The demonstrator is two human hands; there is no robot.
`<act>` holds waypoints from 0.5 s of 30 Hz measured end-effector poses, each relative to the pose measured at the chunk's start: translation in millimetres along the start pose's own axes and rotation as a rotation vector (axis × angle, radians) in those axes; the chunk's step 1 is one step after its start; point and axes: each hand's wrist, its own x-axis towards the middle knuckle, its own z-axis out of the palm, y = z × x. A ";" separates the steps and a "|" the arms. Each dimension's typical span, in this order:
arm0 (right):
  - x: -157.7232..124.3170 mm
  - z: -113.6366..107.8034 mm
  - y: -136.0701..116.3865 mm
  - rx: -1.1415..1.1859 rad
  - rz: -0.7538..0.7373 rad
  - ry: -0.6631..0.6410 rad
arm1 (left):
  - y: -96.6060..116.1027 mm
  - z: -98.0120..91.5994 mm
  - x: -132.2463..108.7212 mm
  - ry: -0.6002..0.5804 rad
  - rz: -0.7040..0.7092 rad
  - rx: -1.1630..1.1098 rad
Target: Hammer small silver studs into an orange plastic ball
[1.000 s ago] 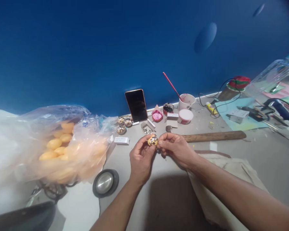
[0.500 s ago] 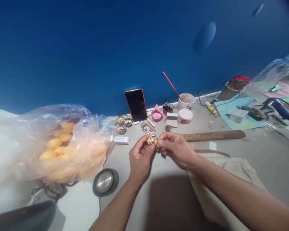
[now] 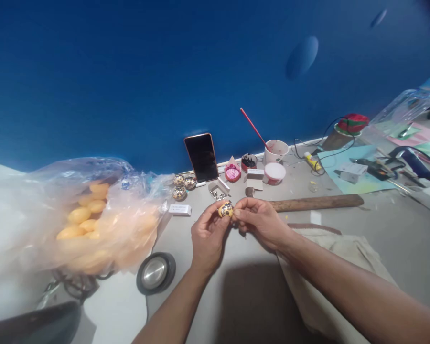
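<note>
Between the thumb and fingers of my left hand (image 3: 208, 239) is a small yellow egg (image 3: 225, 209) covered with shiny dark and silver pieces. My right hand (image 3: 263, 220) is closed in a pinch at the egg's right side, its fingertips against or very near it; whatever they hold, if anything, is hidden. Just beyond the egg lies a small open white box (image 3: 218, 193) of shiny pieces. Several similar decorated eggs (image 3: 179, 193) sit to its left, close to a small white box (image 3: 179, 210).
A phone (image 3: 201, 157) leans on the blue wall. Behind my right hand are a wooden-handled hammer (image 3: 318, 202), a pink pot (image 3: 232, 173) and a white cup (image 3: 276, 151). Yellow eggs fill a plastic bag (image 3: 129, 239) at left, near a round metal-centred lid (image 3: 155, 273). Cloth (image 3: 347, 258) lies under my right forearm.
The view has shifted very slightly. Both hands stay at the egg in nearly the same pose, the right fingertips still pinched at its right side.
</note>
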 end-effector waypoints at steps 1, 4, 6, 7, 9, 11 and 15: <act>-0.3 0.2 0.0 -0.001 0.001 0.002 | -0.1 0.0 0.0 -0.002 -0.001 0.001; -0.8 0.4 0.1 -0.004 0.000 0.009 | -1.1 0.0 0.1 -0.003 -0.006 -0.002; -0.8 0.5 0.0 -0.007 0.001 0.013 | -2.1 -0.1 0.1 -0.005 -0.007 -0.013; -0.7 0.5 0.0 -0.008 0.001 0.013 | -2.5 -0.1 0.1 -0.007 -0.009 -0.018; -0.4 0.6 -0.1 -0.009 0.003 0.015 | -3.0 -0.2 0.0 -0.010 -0.010 -0.026; -0.3 0.6 -0.2 -0.008 0.003 0.015 | -3.0 -0.2 -0.1 -0.008 -0.009 -0.021; -0.8 0.7 -0.5 -0.001 0.004 0.018 | -2.4 -0.2 0.0 0.001 -0.007 -0.002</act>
